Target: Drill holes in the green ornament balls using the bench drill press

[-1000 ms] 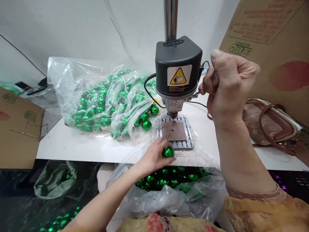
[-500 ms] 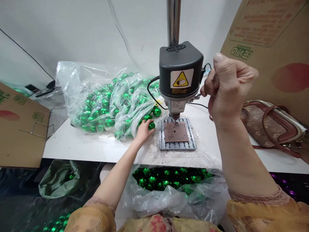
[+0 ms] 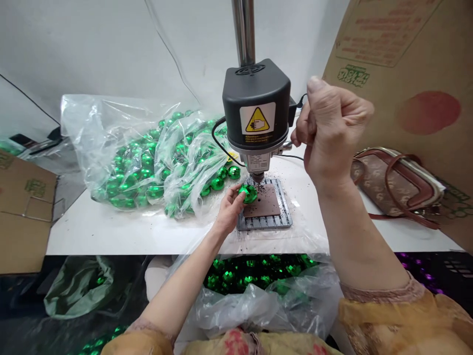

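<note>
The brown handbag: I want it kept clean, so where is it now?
In the head view, the brown handbag is on the right of the white table, beyond the right forearm and before the large cardboard box.

A patterned brown handbag (image 3: 401,183) rests in front of printed cardboard (image 3: 388,93)
</note>
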Motion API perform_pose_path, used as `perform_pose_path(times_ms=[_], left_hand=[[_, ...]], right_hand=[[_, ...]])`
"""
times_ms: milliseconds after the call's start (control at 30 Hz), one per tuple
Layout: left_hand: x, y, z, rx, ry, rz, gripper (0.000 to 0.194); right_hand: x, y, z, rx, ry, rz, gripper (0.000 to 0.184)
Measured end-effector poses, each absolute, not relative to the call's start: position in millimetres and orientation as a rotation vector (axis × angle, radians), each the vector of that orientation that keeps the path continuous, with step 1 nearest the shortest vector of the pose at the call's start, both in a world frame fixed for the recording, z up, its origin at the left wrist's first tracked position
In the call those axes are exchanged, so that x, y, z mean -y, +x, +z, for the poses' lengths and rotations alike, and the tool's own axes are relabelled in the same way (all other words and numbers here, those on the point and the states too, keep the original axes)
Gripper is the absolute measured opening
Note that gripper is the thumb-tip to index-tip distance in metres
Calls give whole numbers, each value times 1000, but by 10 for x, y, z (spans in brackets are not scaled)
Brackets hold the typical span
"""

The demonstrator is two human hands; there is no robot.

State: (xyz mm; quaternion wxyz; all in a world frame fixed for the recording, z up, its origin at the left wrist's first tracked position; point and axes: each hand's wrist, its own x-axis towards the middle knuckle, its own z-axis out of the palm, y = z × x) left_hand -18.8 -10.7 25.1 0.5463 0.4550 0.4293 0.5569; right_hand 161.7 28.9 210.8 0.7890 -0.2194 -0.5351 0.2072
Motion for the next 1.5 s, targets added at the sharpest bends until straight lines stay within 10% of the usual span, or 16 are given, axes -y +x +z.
perform_pose_path(times_ms=[733,1500], left_hand=[[-66,-174,285,-1347,2007,1075,51],[-21,16,-25,-1204,1578,1204,60]], right_hand=[[-263,1602,2073,1204,-568,375,59],[-115,1578,1889,1110,-396,375,54]])
